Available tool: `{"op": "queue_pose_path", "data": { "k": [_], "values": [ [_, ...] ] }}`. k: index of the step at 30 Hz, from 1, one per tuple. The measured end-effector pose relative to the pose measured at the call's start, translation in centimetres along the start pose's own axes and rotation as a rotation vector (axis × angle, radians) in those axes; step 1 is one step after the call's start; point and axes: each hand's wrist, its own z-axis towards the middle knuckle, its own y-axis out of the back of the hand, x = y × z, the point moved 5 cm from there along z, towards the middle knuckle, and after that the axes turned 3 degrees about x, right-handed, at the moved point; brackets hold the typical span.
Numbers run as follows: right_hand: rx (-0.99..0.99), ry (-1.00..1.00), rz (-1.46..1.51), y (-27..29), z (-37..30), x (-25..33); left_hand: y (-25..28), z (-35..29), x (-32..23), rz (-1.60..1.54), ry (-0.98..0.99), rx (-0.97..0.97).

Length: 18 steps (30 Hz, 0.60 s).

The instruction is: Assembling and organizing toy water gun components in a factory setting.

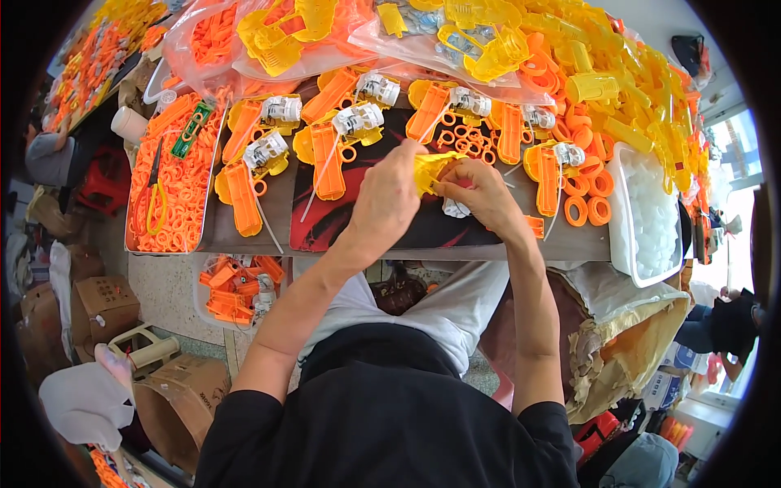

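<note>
One bright yellow plastic part (428, 170) — my left hand (388, 192) holds its left side, my right hand (486, 195) pinches its right.

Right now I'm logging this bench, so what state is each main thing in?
Left hand: gripping the yellow piece.
Right hand: pinching it.
Yellow piece: held between both hands.
Orange toys: lying down, clear inner parts exposed.
Scissors: lying on orange pieces, blades apparently shut.
Left tray: uncovered, full.
White tub: uncovered, holding pale pieces.
</note>
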Motion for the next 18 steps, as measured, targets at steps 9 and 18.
{"op": "queue_pose_path", "data": {
  "k": [9, 18],
  "values": [
    [0.082, -0.061, -0.075, -0.3, 2.3, -0.8, -0.3, -0.7, 2.2, -0.115, 0.105, -0.105],
    [-0.495, 0.127, -0.197, 2.7, -6.4, 1.6, -1.1, -1.8, 2.2, 0.235, 0.018, -0.163]
  ]
}}
